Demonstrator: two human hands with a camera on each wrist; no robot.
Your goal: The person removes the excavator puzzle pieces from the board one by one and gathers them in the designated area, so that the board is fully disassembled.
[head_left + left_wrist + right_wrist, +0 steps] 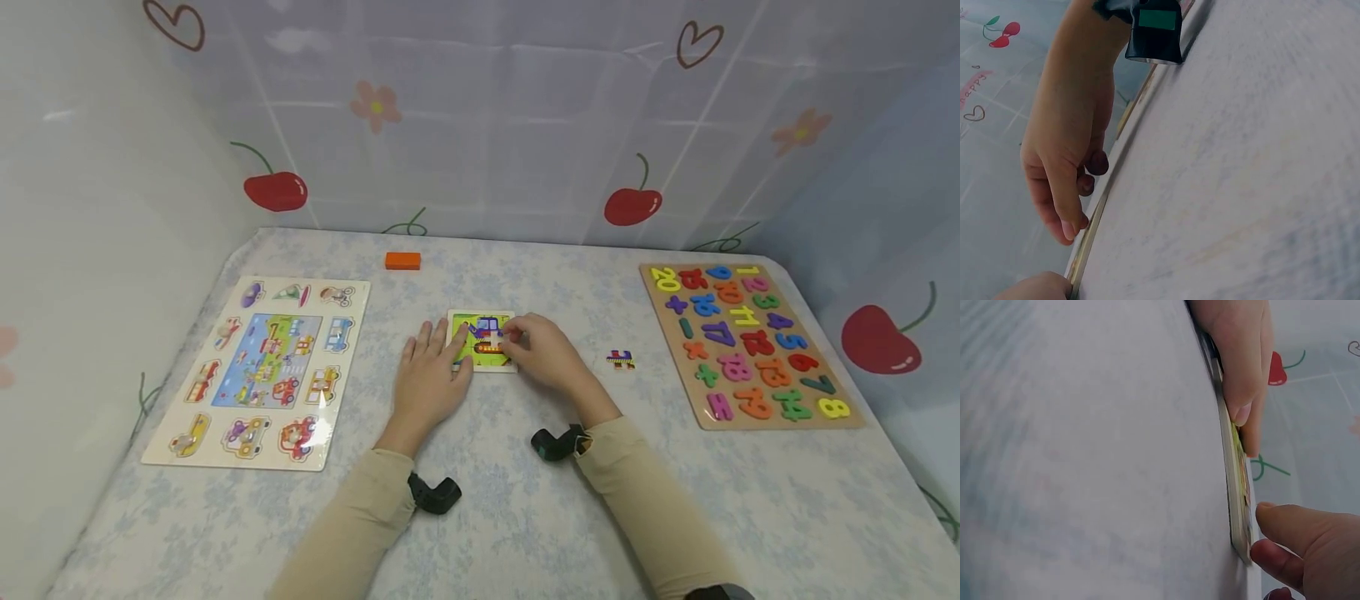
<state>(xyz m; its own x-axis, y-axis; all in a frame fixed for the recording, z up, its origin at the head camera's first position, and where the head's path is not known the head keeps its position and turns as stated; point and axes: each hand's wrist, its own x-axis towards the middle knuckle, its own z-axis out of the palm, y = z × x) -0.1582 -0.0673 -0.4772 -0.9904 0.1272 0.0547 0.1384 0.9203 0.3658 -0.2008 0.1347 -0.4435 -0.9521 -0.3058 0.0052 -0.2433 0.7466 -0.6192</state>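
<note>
A small framed jigsaw puzzle [457, 365] with a vehicle on a green ground lies on the table, a pale gap at its right middle. My left hand [432, 379] rests with fairly straight fingers on its left side. At the right edge, my right hand [551, 354] curls its fingers, thumb and index pinching a puzzle piece that they mostly hide. The right wrist view shows the right hand [1313, 544] close over the board's edge [1230, 487], the left hand [1241, 356] touching its far end. A loose puzzle piece [621, 359] lies to the right.
A large picture puzzle board [341, 333] with vehicles lies at the left, and a number board [678, 367] with raised coloured digits at the right. An orange block [402, 261] sits near the back, in front of the printed curtain [480, 150].
</note>
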